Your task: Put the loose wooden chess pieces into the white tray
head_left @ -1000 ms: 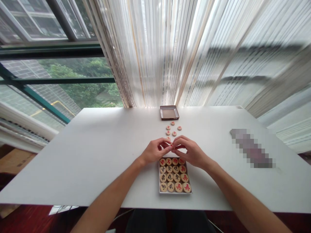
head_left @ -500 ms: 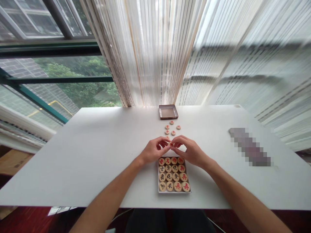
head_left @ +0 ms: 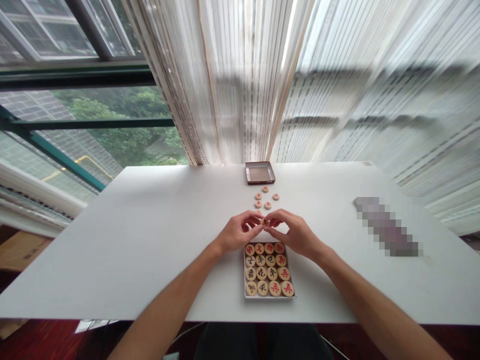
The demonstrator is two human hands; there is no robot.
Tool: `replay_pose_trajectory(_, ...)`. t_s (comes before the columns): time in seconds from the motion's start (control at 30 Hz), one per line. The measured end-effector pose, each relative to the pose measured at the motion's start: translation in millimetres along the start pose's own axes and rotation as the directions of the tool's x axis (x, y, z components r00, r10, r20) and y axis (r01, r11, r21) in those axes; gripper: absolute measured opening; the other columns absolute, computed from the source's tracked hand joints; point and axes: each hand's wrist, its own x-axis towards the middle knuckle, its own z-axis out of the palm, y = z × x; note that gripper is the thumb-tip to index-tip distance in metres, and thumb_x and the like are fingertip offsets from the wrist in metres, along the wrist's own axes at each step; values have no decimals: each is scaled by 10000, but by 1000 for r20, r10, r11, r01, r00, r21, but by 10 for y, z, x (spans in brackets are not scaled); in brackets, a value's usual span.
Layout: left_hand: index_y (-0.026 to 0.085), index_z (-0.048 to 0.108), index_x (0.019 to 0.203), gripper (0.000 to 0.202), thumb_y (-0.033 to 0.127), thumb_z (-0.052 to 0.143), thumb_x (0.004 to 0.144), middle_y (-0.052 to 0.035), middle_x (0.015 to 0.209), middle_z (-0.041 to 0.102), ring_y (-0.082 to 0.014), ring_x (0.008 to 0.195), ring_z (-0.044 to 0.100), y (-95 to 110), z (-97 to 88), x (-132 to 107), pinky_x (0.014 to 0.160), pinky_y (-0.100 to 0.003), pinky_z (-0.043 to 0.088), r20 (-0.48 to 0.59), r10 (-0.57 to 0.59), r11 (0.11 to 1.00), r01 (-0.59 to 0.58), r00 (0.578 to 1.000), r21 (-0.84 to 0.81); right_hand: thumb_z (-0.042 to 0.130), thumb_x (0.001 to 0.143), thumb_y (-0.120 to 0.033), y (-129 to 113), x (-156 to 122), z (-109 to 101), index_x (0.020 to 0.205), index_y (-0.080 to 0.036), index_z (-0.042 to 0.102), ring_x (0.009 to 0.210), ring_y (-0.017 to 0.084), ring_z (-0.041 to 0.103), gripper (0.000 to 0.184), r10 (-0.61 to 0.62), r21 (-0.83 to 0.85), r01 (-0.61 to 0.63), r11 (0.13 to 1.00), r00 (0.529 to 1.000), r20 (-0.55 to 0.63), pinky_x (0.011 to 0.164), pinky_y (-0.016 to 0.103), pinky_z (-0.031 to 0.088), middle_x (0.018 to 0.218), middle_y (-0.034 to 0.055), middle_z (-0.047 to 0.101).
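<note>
Between the fingertips of both hands is a round wooden Chinese chess piece (head_left: 265, 223) with a red character, its face visible. My left hand (head_left: 240, 231) pinches it from the left and my right hand (head_left: 290, 231) from the right. Just below the hands stands a shallow white box (head_left: 269, 298) filled with rows of chess pieces, black characters mostly at left and red ones along the top and right. Beyond my fingers lie several loose red-character pieces (head_left: 267, 205), one partly hidden behind the fingers.
A dark-rimmed box lid (head_left: 260, 174) lies at the far edge of the white table (head_left: 168, 215). A blurred-out long object (head_left: 388, 227) lies at the right. String curtains (head_left: 232, 90) and a window stand behind the table.
The piece between my fingers has turned, so its red character faces me more plainly. Both hands keep nearly the same place, and the box and loose pieces have not moved.
</note>
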Motion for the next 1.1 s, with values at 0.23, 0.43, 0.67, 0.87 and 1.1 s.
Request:
replay_pose_trajectory(0.23, 180, 638, 1203, 347, 369, 651, 912, -100, 1080, 717, -181, 909, 678, 12, 3, -2, 719, -263, 532, 2, 7, 1000, -7, 1000, -8, 683, 909, -273, 20, -1, 15, 1068, -234, 641, 841, 180, 664, 170, 9, -7, -9, 1000, 1000, -11, 778, 337, 580, 972, 48, 672)
replay_pose_trajectory(0.43, 173, 624, 1198, 355, 376, 658, 908, -111, 1086, 712, -204, 954, 683, -12, 11, -6, 741, -281, 539, -3, -10, 1000, 10, 1000, -27, 698, 902, -291, 52, 1, 18, 1039, -232, 639, 827, 171, 665, 161, 4, 0, -4, 1000, 1000, -23, 755, 319, 576, 967, 43, 679)
replay_pose_trajectory(0.67, 178, 622, 1192, 348, 384, 653, 913, -105, 1075, 712, -203, 961, 682, -2, 11, -5, 742, -279, 536, -3, -23, 999, 23, 1000, -42, 684, 914, -312, 48, 0, 24, 1054, -235, 639, 816, 170, 674, 166, 3, 15, -3, 1000, 1000, -16, 761, 318, 582, 944, 34, 704)
replay_pose_trajectory(0.87, 177, 633, 1188, 363, 399, 663, 902, -104, 1058, 719, -202, 948, 680, 12, 22, -2, 734, -279, 530, -11, -34, 999, 33, 999, -37, 578, 979, -293, -16, 4, -5, 1083, -237, 632, 814, 157, 700, 130, 42, 25, -42, 999, 999, 9, 763, 293, 586, 908, 21, 731)
replay_pose_trajectory(1.1, 179, 669, 1138, 322, 389, 666, 894, -94, 1065, 720, -176, 877, 668, 35, 13, -1, 682, -258, 513, -20, -13, 1000, 13, 1000, 8, 610, 955, -327, -37, 19, -7, 1053, -228, 644, 810, 168, 696, 143, 34, 66, -34, 997, 999, -8, 751, 308, 597, 908, 32, 726)
